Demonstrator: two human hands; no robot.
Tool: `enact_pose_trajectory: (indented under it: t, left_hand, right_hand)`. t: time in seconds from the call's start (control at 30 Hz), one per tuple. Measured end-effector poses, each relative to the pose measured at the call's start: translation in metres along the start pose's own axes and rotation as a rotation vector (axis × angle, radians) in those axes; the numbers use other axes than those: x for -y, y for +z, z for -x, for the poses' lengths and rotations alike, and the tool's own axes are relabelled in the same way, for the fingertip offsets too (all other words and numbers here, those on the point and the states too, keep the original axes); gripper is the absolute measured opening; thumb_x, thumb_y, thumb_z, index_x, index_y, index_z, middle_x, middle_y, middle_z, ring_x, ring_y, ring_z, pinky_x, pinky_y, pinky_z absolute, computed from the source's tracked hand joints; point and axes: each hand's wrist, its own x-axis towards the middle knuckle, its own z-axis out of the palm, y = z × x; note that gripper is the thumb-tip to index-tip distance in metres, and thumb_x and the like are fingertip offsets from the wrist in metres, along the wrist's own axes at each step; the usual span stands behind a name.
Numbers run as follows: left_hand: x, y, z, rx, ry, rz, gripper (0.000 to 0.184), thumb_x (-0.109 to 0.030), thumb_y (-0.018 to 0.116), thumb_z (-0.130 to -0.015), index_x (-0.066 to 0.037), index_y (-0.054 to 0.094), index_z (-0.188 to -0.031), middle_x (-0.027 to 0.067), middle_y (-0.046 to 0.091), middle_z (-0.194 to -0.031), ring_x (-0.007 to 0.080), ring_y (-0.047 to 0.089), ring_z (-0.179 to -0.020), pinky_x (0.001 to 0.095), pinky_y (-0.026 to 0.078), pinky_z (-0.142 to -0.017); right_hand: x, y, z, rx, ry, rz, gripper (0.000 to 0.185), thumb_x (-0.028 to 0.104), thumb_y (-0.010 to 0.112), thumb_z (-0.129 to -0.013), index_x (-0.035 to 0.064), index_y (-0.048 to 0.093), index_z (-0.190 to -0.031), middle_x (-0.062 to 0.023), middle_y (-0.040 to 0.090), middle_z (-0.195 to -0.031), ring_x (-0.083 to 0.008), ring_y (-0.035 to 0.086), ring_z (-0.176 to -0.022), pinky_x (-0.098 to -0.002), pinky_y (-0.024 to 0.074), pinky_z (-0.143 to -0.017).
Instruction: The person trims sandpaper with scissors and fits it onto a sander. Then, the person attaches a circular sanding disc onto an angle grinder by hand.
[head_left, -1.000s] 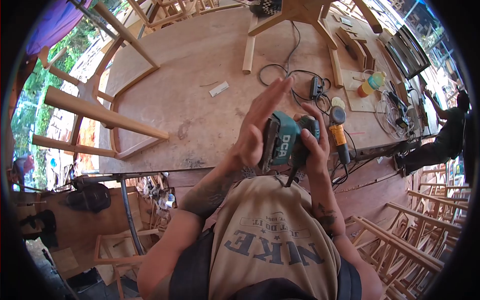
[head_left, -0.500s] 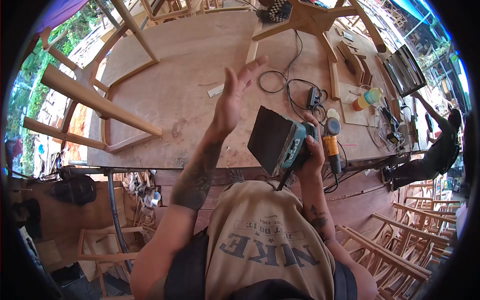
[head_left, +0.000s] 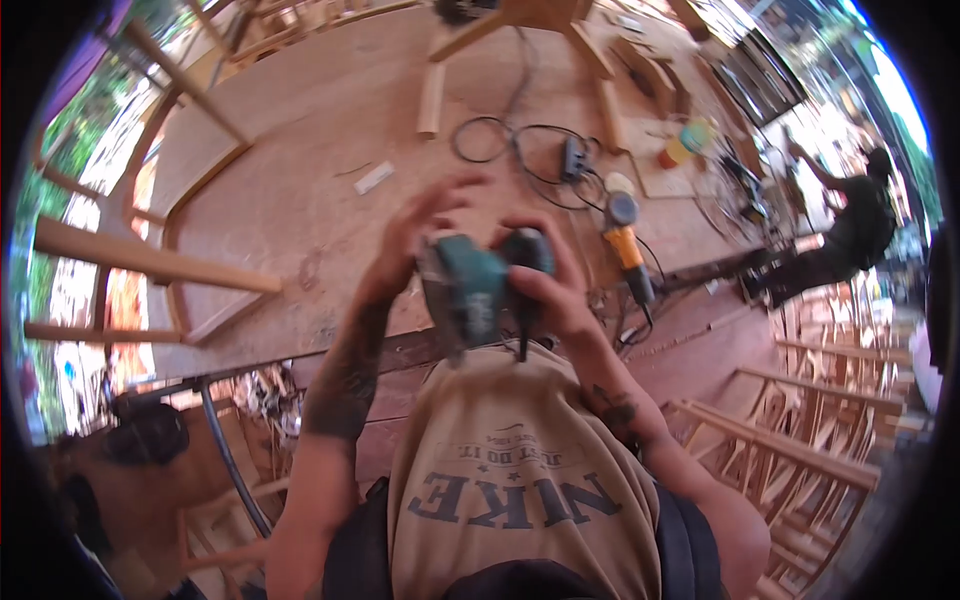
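Note:
In front of my chest, my right hand (head_left: pixel 562 283) grips a teal electric sander (head_left: pixel 478 292) by its dark handle end. The sander is tilted, its flat pad side turned to the left, and motion smears it. My left hand (head_left: pixel 418 228) is raised beside that pad side, its blurred fingers apart and curving over the sander's far end. Whether the left palm touches the pad cannot be seen. A yellow and grey power tool (head_left: pixel 626 245) lies on the plywood table (head_left: pixel 330 200) to the right.
A wooden chair frame (head_left: pixel 150 255) rests at the left of the table, and another (head_left: pixel 535 15) at the far side. A black cable (head_left: pixel 480 140) loops across the tabletop. A bottle (head_left: pixel 683 147) stands at right. A person (head_left: pixel 850 220) works there; chair frames (head_left: pixel 810 410) are stacked below.
The sander has turned so its dark pad no longer faces up toward me. My left hand has come down and closer to it. My view has shifted to the right.

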Motion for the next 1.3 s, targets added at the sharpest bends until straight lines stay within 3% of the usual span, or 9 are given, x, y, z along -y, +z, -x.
enact_pose_trajectory:
  t: [0.03,0.1,0.2,0.43,0.6,0.77,0.87,0.97,1.3]
  left_hand:
    - [0.032,-0.018,-0.005,-0.187,-0.187,0.121,0.058,-0.049,0.049,-0.110,-0.007,0.060,-0.148,0.0059,0.062,-0.150,0.0240,0.058,-0.129,0.0410,0.046,-0.108]
    - [0.078,-0.053,0.004,-0.470,0.044,-0.496,0.055,-0.047,0.050,-0.110,-0.009,0.061,-0.147,0.0056,0.063,-0.147,0.0246,0.058,-0.131,0.0428,0.042,-0.107]
    - [0.098,-0.062,0.037,-0.940,-0.272,0.117,0.049,-0.050,0.055,-0.107,-0.014,0.066,-0.138,0.0028,0.067,-0.139,0.0217,0.060,-0.121,0.0352,0.041,-0.101]
    - [0.280,-0.063,0.124,-0.691,-0.542,0.084,0.058,-0.055,0.051,-0.109,-0.014,0.054,-0.150,0.0051,0.069,-0.133,0.0175,0.065,-0.110,0.0350,0.049,-0.086]
    - [0.271,-0.031,0.124,-0.692,-0.659,0.350,0.079,-0.070,0.042,-0.106,-0.016,0.037,-0.164,0.0113,0.061,-0.147,0.0238,0.067,-0.119,0.0403,0.050,-0.099]
    - [0.235,-0.029,0.114,-0.737,-0.628,0.383,0.093,-0.079,0.040,-0.103,-0.019,0.021,-0.171,0.0162,0.047,-0.162,0.0321,0.062,-0.132,0.0432,0.044,-0.113]
    - [0.226,-0.032,0.106,-0.881,-0.680,0.397,0.078,-0.061,0.042,-0.110,-0.016,0.025,-0.170,0.0147,0.046,-0.162,0.0323,0.059,-0.133,0.0433,0.045,-0.111]
    - [0.231,-0.035,0.109,-1.088,-0.310,-0.059,0.069,-0.043,0.051,-0.109,0.000,0.037,-0.161,0.0172,0.043,-0.162,0.0320,0.056,-0.136,0.0443,0.044,-0.112]
    - [0.191,0.128,-0.056,-0.688,0.027,-0.328,0.042,-0.015,0.062,-0.106,0.004,0.055,-0.143,0.0161,0.060,-0.144,0.0248,0.060,-0.130,0.0358,0.047,-0.108]
  right_hand:
    - [0.005,0.010,-0.005,-0.025,0.005,0.151,0.061,0.025,0.079,-0.092,0.0085,0.054,-0.146,-0.0051,0.064,-0.120,-0.0149,0.062,-0.110,-0.0327,0.0524,-0.094]
    - [-0.014,0.021,-0.022,-0.101,0.037,0.392,0.064,0.028,0.081,-0.089,0.0076,0.055,-0.144,-0.0082,0.066,-0.116,-0.0206,0.066,-0.105,-0.0353,0.0546,-0.092]
    - [-0.070,0.026,-0.050,-0.216,-0.012,0.726,0.065,0.026,0.082,-0.084,0.0069,0.056,-0.140,-0.0169,0.068,-0.113,-0.0330,0.070,-0.103,-0.0417,0.0567,-0.091]
    - [-0.204,0.032,-0.083,-0.091,0.124,1.178,0.077,0.029,0.083,-0.078,0.0055,0.050,-0.144,-0.0269,0.065,-0.121,-0.0451,0.068,-0.108,-0.0511,0.0576,-0.091]
    - [-0.264,0.055,-0.093,-0.052,0.042,1.435,0.084,0.035,0.082,-0.081,0.0055,0.046,-0.151,-0.0274,0.064,-0.121,-0.0451,0.066,-0.113,-0.0530,0.0570,-0.094]
    - [-0.195,0.020,-0.087,0.035,0.236,1.015,0.082,0.043,0.080,-0.088,0.0038,0.048,-0.152,-0.0246,0.059,-0.146,-0.0398,0.060,-0.133,-0.0498,0.0519,-0.109]
    - [-0.169,-0.079,-0.060,-0.222,-0.147,1.364,0.074,0.043,0.075,-0.092,0.0051,0.054,-0.152,-0.0213,0.052,-0.158,-0.0382,0.051,-0.145,-0.0484,0.0429,-0.120]
    - [-0.117,-0.187,-0.024,-0.508,-0.178,1.647,0.092,0.049,0.066,-0.098,-0.0013,0.029,-0.166,-0.0216,0.031,-0.173,-0.0377,0.025,-0.162,-0.0478,0.0182,-0.133]
    - [-0.110,-0.313,0.015,-0.305,0.066,1.587,0.111,0.066,0.063,-0.093,-0.0091,0.025,-0.164,-0.0284,0.026,-0.172,-0.0420,0.023,-0.162,-0.0505,0.0164,-0.133]
